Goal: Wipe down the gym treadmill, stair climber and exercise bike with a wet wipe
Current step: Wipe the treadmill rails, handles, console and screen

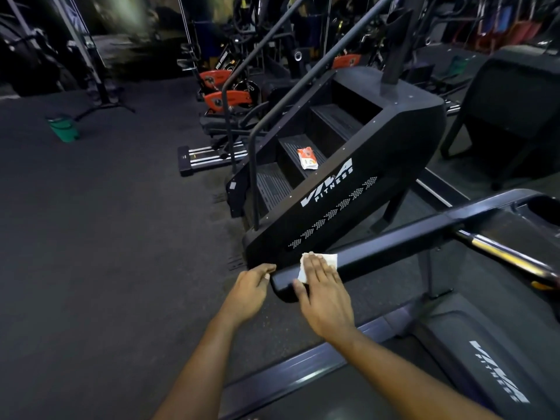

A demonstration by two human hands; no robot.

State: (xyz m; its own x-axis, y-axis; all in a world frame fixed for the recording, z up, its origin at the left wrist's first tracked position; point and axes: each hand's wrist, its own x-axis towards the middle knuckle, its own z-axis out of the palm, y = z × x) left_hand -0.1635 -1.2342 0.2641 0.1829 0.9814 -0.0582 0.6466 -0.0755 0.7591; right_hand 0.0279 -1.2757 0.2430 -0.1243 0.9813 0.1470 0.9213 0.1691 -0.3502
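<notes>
Right hand (325,295), fingers straight and together, presses the wet wipe (328,259) flat on the near end of the treadmill handrail (394,247); left hand (248,294) touches its tip with loose fingers. Seemingly early: the stair climber (363,165), wipe packet (307,158) on a step, and exercise bike (227,100) beyond probably remain.

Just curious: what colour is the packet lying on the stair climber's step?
The packet is orange and white; head view.
</notes>
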